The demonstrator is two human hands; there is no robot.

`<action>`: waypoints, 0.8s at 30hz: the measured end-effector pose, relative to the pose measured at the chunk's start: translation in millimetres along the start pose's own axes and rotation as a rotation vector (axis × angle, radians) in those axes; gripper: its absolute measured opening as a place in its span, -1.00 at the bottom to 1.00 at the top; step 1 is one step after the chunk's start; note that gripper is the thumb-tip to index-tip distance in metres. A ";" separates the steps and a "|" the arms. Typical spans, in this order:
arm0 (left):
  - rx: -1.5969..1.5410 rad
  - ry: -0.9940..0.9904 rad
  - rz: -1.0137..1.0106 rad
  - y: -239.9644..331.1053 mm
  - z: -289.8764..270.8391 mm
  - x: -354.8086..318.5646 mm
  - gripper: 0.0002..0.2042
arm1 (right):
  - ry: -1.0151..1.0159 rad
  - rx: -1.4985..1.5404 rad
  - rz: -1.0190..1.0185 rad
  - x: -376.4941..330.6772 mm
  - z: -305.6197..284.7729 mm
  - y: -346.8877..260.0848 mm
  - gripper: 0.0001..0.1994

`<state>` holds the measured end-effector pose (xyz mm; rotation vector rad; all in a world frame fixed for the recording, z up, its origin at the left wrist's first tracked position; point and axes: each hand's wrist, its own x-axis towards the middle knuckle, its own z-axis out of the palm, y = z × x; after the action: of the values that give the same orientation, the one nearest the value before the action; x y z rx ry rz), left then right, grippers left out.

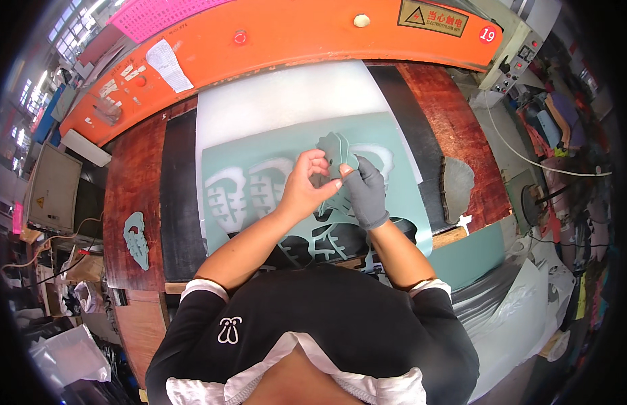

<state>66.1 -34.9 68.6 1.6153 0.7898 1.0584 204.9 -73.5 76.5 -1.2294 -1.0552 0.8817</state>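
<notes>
Head camera: two hands are held up over a pale green foam-like sheet [279, 140]. A small bunch of flat cut green pieces [335, 147] is held by the right hand [367, 192], which is covered by a grey glove with the thumb tip left bare. The right thumb and fingers are pressed together on the pieces, and the pieces are held up on edge, above the sheet and right of its middle. The bare left hand [306, 185] is held just beside them, with its fingers bent and its thumb pointed at the right thumb. It cannot be told if the pieces are pinched by the left hand too, as its fingertips are partly hidden.

Many curvy holes are cut in the sheet. White is seen through the upper ones, and black through the ones near the person. The sheet is laid partly on a white board [279, 94]. On the left, one loose green cutout [136, 250] is set on red-brown wood [134, 182]. On the right, a grey slab [457, 185] with a round edge is seen. Across the far side, a long orange machine beam [293, 34] is seen, with a white paper [168, 65] stuck on it and a pink basket [172, 15] set behind it
</notes>
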 end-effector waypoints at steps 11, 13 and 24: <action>-0.799 0.047 -0.305 8.1 -44.3 15.3 -0.74 | 0.091 0.419 0.041 10.3 -21.3 -16.5 -0.72; -0.889 0.076 -0.317 10.9 -59.7 17.9 -0.73 | 0.157 0.455 0.066 16.4 -33.3 -21.4 -0.70; -1.212 -0.285 0.011 18.3 -139.8 13.0 -0.81 | 0.205 0.483 -0.069 -6.5 -76.2 -34.4 -0.50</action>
<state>-56.8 25.5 104.7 0.6742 -0.1142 0.9659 275.0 -107.0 108.1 -0.8499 -0.6639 0.8721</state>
